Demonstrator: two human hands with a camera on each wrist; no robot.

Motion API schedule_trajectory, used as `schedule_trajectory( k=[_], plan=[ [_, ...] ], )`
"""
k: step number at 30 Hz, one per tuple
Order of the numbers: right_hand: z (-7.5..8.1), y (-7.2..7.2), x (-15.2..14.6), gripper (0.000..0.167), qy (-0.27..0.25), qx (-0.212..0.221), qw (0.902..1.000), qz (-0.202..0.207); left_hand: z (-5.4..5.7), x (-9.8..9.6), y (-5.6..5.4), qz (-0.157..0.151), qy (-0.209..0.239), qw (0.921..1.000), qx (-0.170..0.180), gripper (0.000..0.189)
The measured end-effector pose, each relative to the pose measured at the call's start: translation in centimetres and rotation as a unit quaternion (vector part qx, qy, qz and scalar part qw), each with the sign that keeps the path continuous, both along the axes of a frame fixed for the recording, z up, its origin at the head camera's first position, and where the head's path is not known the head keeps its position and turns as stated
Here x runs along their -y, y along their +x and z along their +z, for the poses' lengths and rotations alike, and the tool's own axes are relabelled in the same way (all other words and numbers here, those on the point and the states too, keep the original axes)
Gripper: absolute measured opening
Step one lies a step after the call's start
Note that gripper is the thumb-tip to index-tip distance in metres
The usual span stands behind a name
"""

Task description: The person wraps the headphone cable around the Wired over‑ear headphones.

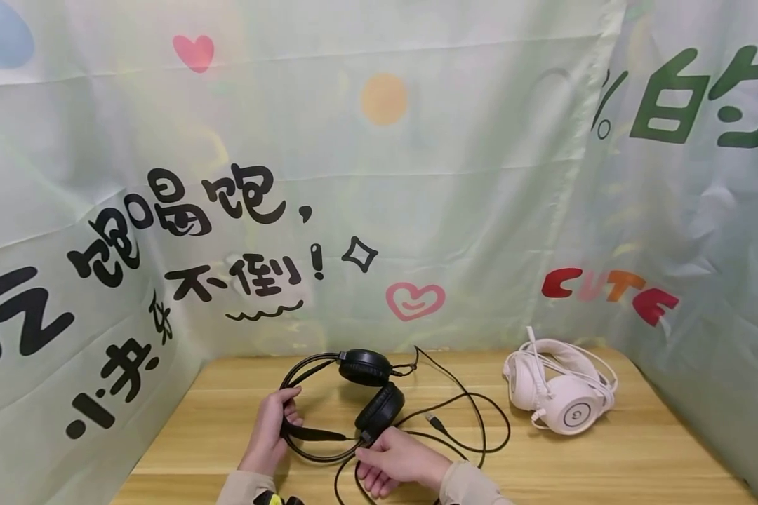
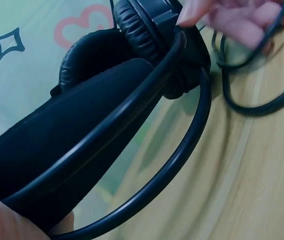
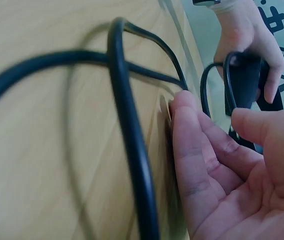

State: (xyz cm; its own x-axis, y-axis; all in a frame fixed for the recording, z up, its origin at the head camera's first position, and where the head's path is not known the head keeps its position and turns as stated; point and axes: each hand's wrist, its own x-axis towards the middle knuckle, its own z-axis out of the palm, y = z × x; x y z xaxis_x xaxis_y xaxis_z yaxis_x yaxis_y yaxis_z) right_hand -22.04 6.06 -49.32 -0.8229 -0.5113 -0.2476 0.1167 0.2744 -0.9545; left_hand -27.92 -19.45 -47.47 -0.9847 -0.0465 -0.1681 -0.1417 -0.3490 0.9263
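My left hand grips the headband of the black headphones, held at the table's front middle with both cushioned ear cups to the right. In the left wrist view the inner strap and two thin headband tubes run from that hand up to the cups. Just below the nearer cup is my right hand, its fingers loosely bent and its thumb beside the headband's end. Past its fingertips, the right wrist view shows the black cable looped. Whether the thumb touches the headphones, I cannot tell.
White headphones with their cord wound round them rest at the table's right. The black cable's USB plug lies among its loops on the wooden table. Printed fabric hangs behind and at both sides.
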Motion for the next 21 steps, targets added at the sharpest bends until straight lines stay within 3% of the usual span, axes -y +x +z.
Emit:
schedule_trajectory(
  k=[4, 10, 17, 21],
  plan=[
    [0.3, 0.0, -0.7, 0.038, 0.002, -0.011, 0.9999, 0.01, 0.5, 0.8, 0.1, -0.006, 0.009, 0.9999, 0.0, 0.043],
    [1.0, -0.4, -1.4, 0.03, 0.004, -0.027, 0.9991, 0.032, 1.2, 2.3, 0.6, 0.01, 0.004, 0.9999, -0.002, 0.043],
    [2.2, -1.0, -3.7, 0.017, 0.024, -0.053, 0.9983, -0.01, 1.6, 2.2, 0.7, 0.005, -0.003, 0.9999, -0.009, 0.042],
    [3.2, -1.5, -5.7, 0.017, 0.036, -0.071, 0.9965, -0.028, 1.8, 1.6, 0.4, -0.001, 0.002, 0.9999, -0.015, 0.043]
  ],
)
